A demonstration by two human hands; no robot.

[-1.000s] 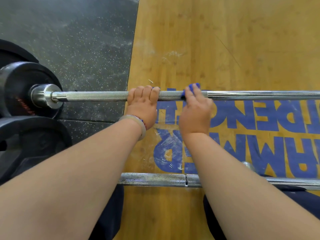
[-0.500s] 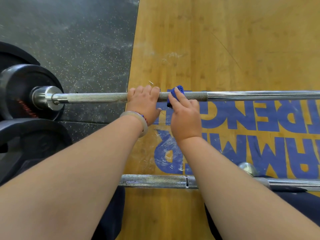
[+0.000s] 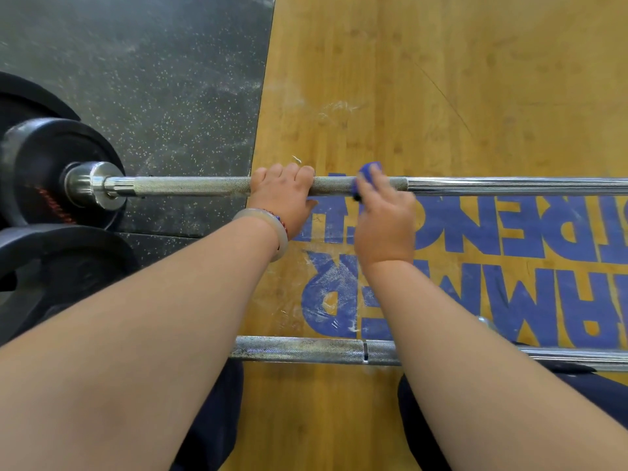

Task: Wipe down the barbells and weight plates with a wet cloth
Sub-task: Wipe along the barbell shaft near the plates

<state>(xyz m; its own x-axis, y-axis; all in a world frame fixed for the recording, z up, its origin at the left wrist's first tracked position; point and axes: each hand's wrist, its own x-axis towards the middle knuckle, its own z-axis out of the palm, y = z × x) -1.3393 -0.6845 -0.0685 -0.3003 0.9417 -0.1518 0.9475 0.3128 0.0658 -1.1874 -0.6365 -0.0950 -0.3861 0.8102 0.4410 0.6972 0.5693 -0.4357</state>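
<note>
Right hand (image 3: 384, 222) with blue cloth (image 3: 368, 171) has slid right along far barbell (image 3: 204, 185) since half second ago; gap to left hand (image 3: 283, 195) wider. Right fingers curl over cloth, clamping it on knurled shaft. Left hand wraps bare shaft just left of cloth. Weight plates (image 3: 44, 164) far left. Second barbell (image 3: 306, 350) under forearms.

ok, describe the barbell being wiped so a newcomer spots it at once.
Start at the yellow wooden platform with blue lettering. Two knurled steel barbells cross it; take the far barbell, beyond the lettering, not the near barbell. Only it has the left hand gripping it and the right hand holding a small blue cloth against it.
</note>
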